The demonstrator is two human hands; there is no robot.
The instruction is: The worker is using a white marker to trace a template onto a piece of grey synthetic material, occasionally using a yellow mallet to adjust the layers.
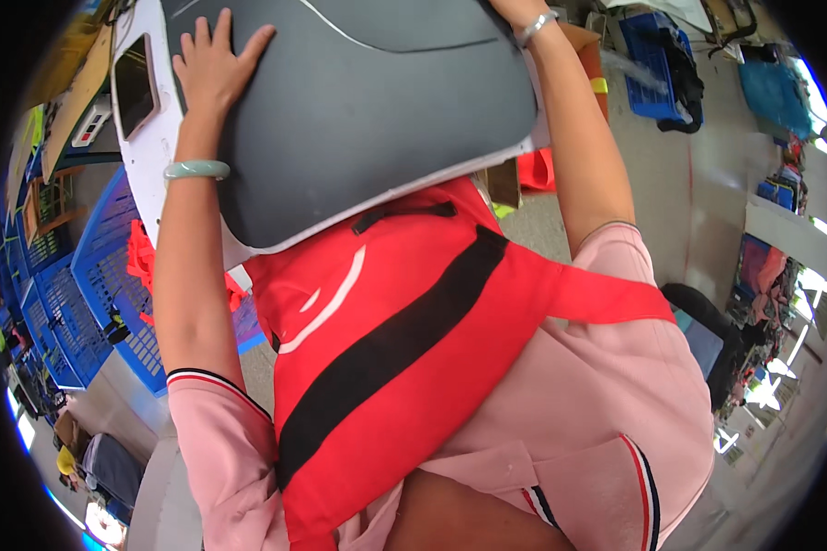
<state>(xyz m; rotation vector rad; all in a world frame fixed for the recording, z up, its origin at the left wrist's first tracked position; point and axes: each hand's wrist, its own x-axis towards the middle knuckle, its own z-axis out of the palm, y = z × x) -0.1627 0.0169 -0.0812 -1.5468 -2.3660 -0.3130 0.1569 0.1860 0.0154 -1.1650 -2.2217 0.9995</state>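
Note:
My left hand (213, 64) lies flat with fingers spread on a large grey padded panel (368, 101), near its upper left corner. A pale green bangle sits on that wrist. My right arm reaches up along the panel's right edge; my right hand (510, 7) is cut off by the top of the picture above a silver bracelet, so its grip is hidden. A red fabric cover (404, 331) with a black strap and white stripes hangs from the panel's lower edge over my lap. A white board (142, 156) shows behind the panel.
A dark phone (134, 84) rests on the white board at upper left. Blue plastic crates (110, 266) stand to my left, with red fabric pieces (140, 257) over one. Another blue crate (652, 73) and an orange item (535, 170) lie on the floor at the right.

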